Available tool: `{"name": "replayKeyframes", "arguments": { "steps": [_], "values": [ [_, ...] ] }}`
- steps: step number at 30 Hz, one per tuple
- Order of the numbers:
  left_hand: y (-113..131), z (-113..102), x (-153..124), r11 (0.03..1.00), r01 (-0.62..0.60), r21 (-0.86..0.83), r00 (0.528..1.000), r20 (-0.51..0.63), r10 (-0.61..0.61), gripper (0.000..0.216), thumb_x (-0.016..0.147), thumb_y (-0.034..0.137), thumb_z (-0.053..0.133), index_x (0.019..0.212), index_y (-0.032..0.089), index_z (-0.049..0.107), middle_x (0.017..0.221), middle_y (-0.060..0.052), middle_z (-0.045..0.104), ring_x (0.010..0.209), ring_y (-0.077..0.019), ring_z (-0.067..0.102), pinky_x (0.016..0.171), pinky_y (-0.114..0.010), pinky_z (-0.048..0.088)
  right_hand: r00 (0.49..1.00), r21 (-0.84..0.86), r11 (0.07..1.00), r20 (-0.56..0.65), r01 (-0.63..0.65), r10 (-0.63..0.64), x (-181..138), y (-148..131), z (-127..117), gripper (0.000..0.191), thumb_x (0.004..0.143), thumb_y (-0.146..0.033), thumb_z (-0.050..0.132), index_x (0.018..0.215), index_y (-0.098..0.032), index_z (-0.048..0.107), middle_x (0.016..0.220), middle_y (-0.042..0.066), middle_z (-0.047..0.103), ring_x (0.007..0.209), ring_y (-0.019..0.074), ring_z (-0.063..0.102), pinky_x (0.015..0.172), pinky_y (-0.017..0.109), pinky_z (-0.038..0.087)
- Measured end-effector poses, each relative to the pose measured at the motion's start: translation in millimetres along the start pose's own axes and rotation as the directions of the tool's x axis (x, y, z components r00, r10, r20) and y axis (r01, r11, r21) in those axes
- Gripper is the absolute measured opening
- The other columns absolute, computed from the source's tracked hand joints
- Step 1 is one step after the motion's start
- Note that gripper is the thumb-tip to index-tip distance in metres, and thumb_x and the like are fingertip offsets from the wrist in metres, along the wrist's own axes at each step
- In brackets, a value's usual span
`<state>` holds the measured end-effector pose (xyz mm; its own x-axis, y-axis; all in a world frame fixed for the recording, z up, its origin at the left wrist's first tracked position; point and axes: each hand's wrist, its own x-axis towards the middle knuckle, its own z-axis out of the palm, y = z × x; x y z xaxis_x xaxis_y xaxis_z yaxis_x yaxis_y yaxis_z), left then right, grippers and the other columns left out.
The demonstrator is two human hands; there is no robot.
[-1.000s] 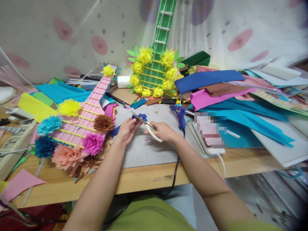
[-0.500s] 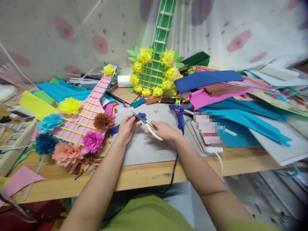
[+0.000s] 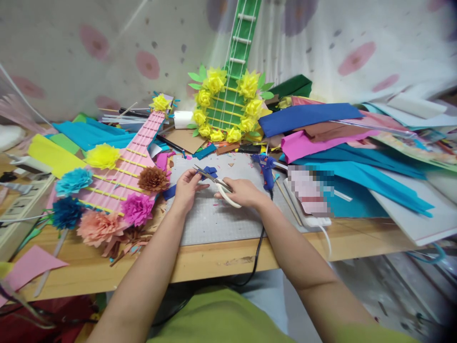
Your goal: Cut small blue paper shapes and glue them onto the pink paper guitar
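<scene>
Apparently mid-trim on a small piece of blue paper (image 3: pixel 210 172), up over the mat (image 3: pixel 221 224) at table (image 3: pixel 228 261) centre. Pinching it w/ L hand (image 3: pixel 186 189); gripping white-handled scissors (image 3: pixel 213 178) in R hand (image 3: pixel 240 192), steel right at it, can't tell if biting rn. Already flowered: green guitar (image 3: pixel 225 108) far centre, pink guitar (image 3: pixel 117 180) at left. Not yet fixed to either: blue paper, prob w/ some cutting left; can't say how much. Also parked just right of scissors, untouched: glue gun (image 3: pixel 266 172).
</scene>
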<state>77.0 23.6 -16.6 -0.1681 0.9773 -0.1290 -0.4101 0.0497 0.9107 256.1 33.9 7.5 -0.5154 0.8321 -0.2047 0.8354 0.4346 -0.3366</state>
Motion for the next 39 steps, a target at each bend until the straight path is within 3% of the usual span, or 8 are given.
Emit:
{"name": "replayKeyframes", "arguments": {
  "steps": [10,19,29,39],
  "values": [
    [-1.5,-4.5,4.1,0.999,-0.035,0.017,0.999,0.005,0.035,0.030,0.052,0.029,0.076,0.070,0.014,0.056,0.069,0.002,0.055,0.064,-0.0083,0.054,0.055,-0.022,0.055,1.000,0.076,0.997,-0.028,0.007,-0.004,0.9,2.3,-1.5,0.051,0.077,-0.066,0.043,0.096,-0.021,0.060,0.082,0.004,0.066,0.069,0.0162,0.055,0.057,0.023,0.028],
    [4.0,-11.9,5.1,0.992,-0.017,0.123,0.996,0.094,0.006,0.033,0.052,0.034,0.077,0.071,0.013,0.059,0.070,0.001,0.058,0.066,-0.0111,0.057,0.058,-0.028,0.056,0.999,0.125,0.992,-0.032,0.022,-0.018,-0.1,8.6,-4.1,0.052,0.071,-0.069,0.048,0.085,-0.021,0.062,0.073,0.002,0.063,0.061,0.0131,0.047,0.054,0.022,0.026],
    [14.9,-17.7,2.6,0.968,0.050,0.247,0.982,0.166,-0.093,0.033,0.053,0.035,0.077,0.071,0.012,0.062,0.074,-0.006,0.066,0.075,-0.0200,0.065,0.054,-0.026,0.054,1.000,0.119,0.993,-0.010,0.017,-0.016,-0.6,13.0,-6.8,0.053,0.069,-0.070,0.051,0.085,-0.021,0.064,0.073,0.002,0.064,0.062,0.0132,0.048,0.054,0.023,0.025],
    [21.2,-24.0,1.7,0.930,0.108,0.351,0.966,0.185,-0.182,0.031,0.054,0.035,0.076,0.071,0.012,0.065,0.075,-0.008,0.067,0.076,-0.0213,0.066,0.054,-0.026,0.053,1.000,0.134,0.991,-0.010,0.021,-0.020,-0.7,15.5,-6.2,0.053,0.066,-0.070,0.054,0.085,-0.023,0.066,0.071,0.001,0.064,0.061,0.0125,0.049,0.054,0.022,0.025]
  ]
}}
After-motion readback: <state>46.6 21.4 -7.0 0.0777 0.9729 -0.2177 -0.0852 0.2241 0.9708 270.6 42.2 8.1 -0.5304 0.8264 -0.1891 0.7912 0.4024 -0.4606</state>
